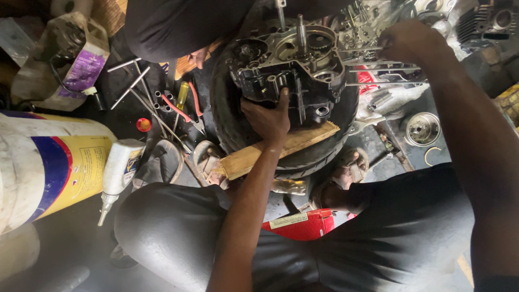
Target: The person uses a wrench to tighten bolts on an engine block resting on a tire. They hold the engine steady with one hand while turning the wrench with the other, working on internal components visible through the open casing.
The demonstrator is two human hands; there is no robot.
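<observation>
A grey and black engine case with gears and upright shafts rests on a black tyre, with a wooden plank under its near side. My left hand presses against the near wall of the case, fingers spread on it. My right hand reaches to the far right of the case and closes around long metal studs that stick out sideways. What the fingers pinch is hidden by the hand.
Another person's dark-clothed body leans in at the top. Screwdrivers, sockets and T-wrenches lie on the left floor. A large yellow and white drum, a white squeeze bottle, a red box and a round metal part surround me.
</observation>
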